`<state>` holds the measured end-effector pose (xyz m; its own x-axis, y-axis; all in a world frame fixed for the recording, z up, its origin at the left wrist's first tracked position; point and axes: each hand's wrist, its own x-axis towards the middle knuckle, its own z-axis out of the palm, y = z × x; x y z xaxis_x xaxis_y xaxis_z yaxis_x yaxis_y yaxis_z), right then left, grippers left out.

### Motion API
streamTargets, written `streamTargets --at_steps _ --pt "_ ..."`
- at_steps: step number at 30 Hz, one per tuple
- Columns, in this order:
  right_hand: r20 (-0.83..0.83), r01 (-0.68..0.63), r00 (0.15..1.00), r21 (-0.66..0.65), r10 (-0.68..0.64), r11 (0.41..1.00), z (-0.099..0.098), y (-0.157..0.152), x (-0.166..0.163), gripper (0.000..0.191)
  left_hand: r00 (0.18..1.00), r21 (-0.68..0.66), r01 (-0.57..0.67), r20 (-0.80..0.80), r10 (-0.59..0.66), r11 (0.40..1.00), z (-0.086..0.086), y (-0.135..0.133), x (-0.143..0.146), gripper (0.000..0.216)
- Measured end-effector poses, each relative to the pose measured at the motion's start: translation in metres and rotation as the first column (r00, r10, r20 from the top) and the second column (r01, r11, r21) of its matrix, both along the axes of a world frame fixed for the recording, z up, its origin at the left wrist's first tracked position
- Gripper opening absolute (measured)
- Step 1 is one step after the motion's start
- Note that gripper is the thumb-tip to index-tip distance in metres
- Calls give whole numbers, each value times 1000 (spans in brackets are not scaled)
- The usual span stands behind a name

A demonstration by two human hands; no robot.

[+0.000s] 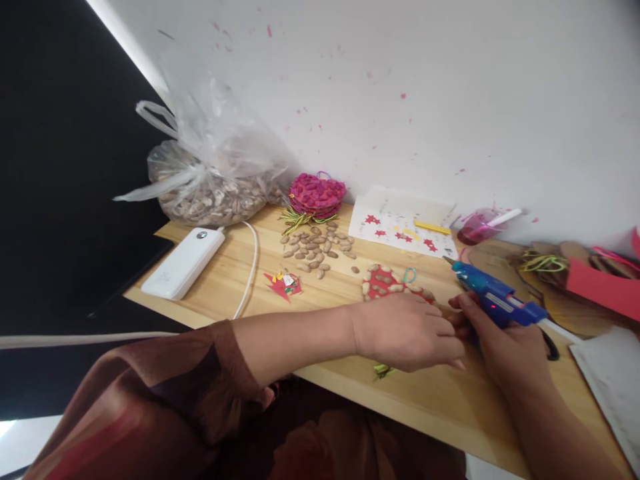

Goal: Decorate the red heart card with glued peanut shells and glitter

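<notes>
My right hand (505,343) is closed around a blue glue gun (493,298) whose nozzle points left and up, toward a red paper shape (383,281) edged with pale shells. My left hand (407,331) lies palm down just in front of that shape, fingers together and reaching toward the right hand; whatever is under the fingertips is hidden. A loose heap of shells (316,249) lies on the wooden table (235,280) behind the shape.
A clear plastic bag of shells (210,193) stands at the back left, a white power bank (183,263) with its cable beside it. A pink woven piece (317,195), a sheet with red stars (403,223), a pink cup (477,227) and cardboard scraps (575,280) line the wall.
</notes>
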<state>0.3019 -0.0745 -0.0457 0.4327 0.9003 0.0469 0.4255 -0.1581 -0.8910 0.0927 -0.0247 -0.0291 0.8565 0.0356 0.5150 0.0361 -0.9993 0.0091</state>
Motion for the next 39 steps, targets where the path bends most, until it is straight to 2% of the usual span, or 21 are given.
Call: streamTargets --at_steps 4,9,14,19,21,22,23,25,27,28,30,32,34,36,39 --pt "-9 -1 1000 -9 0 1000 -4 1 1 31 999 95 16 26 -18 995 -11 7 -26 27" --pt "-22 -2 1000 -1 2 1000 -6 1 1 31 989 10 -100 110 98 995 -15 17 -41 28" --pt "0 3 1000 -8 -3 1000 -5 0 1 30 977 -64 -109 180 119 992 -15 19 -40 28" --pt "14 7 1000 -11 -6 1000 -4 -3 1 29 937 -164 -333 47 345 928 -7 34 -49 33" --pt "20 -1 1000 -16 1 1000 -5 -3 2 28 885 -153 -463 -22 465 873 0 48 -60 30" --pt "24 -7 1000 -20 7 1000 -6 -3 2 28 833 -141 -552 -49 551 822 4 57 -67 28" --pt "26 -15 1000 -22 16 1000 -6 -3 3 29 767 -139 -641 -84 636 755 7 66 -76 24" --pt "32 -24 999 -19 24 1000 -8 -3 4 29 578 -157 -814 -122 807 560 12 85 -94 18" --pt "49 -16 999 -25 18 1000 -8 -2 5 30 487 -192 -869 -171 857 456 14 97 -106 16" --pt "63 -9 998 -32 11 999 -7 -2 4 30 495 -236 -862 -199 846 449 14 100 -109 14" --pt "80 5 997 -47 -1 999 -4 -2 2 31 600 -362 -785 -241 763 502 13 99 -106 11" --pt "59 4 998 -48 -1 999 -1 -2 -2 31 748 -460 -650 -245 617 605 11 89 -95 8" --pt "11 12 1000 -42 -12 999 2 -2 -5 31 848 -484 -526 -231 478 699 11 75 -83 8" --pt "-9 15 1000 -32 -15 999 3 -2 -7 31 889 -478 -457 -214 405 750 12 61 -73 9" --pt "-21 4 1000 -33 -5 999 2 -3 -7 30 897 -460 -442 -225 380 770 13 47 -65 9"
